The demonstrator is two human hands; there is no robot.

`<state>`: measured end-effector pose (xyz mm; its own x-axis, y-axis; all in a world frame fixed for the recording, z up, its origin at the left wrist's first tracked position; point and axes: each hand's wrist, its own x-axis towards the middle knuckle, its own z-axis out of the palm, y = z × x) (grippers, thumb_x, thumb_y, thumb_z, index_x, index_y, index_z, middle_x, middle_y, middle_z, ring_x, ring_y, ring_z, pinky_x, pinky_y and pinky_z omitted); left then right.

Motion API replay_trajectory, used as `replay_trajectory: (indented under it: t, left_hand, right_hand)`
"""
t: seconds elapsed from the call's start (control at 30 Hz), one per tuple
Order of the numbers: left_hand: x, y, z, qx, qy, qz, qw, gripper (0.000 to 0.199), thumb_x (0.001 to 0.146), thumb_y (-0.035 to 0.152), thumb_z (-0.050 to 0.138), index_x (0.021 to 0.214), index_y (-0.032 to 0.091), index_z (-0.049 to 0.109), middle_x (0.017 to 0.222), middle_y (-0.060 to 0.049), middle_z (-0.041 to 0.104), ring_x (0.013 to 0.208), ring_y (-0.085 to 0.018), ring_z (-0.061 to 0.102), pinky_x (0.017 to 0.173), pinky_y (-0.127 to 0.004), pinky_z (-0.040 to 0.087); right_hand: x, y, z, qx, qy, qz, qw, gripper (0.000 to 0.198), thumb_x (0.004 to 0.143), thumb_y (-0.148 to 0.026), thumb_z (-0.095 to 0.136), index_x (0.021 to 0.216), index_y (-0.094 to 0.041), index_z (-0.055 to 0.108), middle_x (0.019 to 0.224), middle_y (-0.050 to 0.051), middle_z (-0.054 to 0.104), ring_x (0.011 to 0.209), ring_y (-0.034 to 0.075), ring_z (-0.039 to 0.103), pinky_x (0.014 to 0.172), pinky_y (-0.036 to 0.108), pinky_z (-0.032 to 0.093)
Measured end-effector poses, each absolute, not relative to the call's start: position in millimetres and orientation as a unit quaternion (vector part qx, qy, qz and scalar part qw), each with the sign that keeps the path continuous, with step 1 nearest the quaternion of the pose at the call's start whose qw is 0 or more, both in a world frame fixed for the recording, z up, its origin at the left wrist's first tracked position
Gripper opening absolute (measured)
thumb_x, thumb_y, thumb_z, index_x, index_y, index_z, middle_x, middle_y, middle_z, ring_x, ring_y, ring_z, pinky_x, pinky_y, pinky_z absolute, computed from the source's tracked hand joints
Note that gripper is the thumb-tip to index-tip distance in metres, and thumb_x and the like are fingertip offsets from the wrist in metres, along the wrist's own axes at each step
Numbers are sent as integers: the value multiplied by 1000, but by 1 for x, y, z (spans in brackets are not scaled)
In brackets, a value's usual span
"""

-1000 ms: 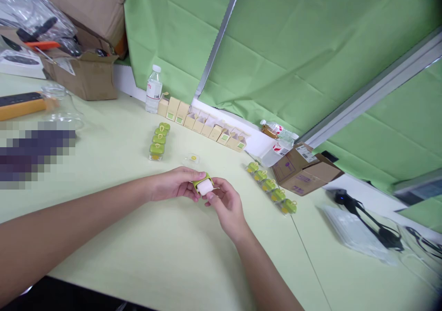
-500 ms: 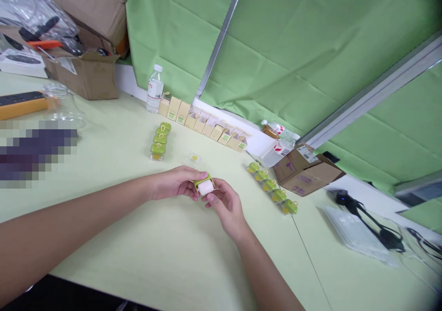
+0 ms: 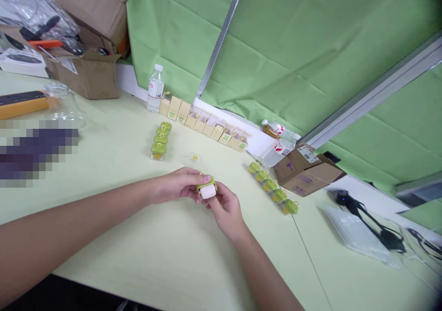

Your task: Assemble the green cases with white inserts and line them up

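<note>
Left hand (image 3: 177, 185): 9 o'clock, pinching green curved plastic case (image 3: 211, 182) | rounded white block (image 3: 208, 192): case's 6 o'clock, axis 9–3 | right hand (image 3: 227, 210): 4 o'clock, nearer block, grip unclear

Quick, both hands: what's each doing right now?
Left hand: closed, holding the small green case, thumb on top.
Right hand: fingers curled beside the white block; firm grip cannot be told.
</note>
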<state>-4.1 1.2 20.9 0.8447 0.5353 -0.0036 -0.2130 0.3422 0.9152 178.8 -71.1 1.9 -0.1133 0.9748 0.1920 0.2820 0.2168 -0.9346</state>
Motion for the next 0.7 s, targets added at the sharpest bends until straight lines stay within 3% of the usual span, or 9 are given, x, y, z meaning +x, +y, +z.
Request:
replay_trajectory:
  t: [0.27, 0.43, 0.7]
  left_hand:
    - [-4, 8, 20, 534, 208, 263, 776, 37, 85, 47, 70, 91, 11, 71, 90, -8, 64, 79, -16, 57, 71, -29, 48]
    - [-4, 12, 18, 585, 265, 294, 708, 35, 82, 47, 72, 80, 13, 66, 82, -4, 61, 75, -14, 56, 68, -27, 45]
    - [-1, -1, 8, 730, 226, 282, 580, 28, 79, 40, 74, 89, 17, 62, 74, 2, 55, 66, -12, 51, 59, -25, 40]
  right_hand:
    - [185, -68, 3, -513, -603, 394, 467, 24, 85, -28, 64, 108, -22, 64, 94, 4, 69, 74, 17, 66, 64, 29, 53]
    - [187, -68, 6, -527, -575, 374, 501, 26, 89, -35, 62, 112, -23, 64, 104, 7, 68, 86, 20, 66, 70, 33, 56]
    - [182, -67, 15, -506, -579, 382, 513, 15, 85, -36, 69, 89, -23, 75, 101, 6, 68, 95, 21, 64, 81, 35, 55]
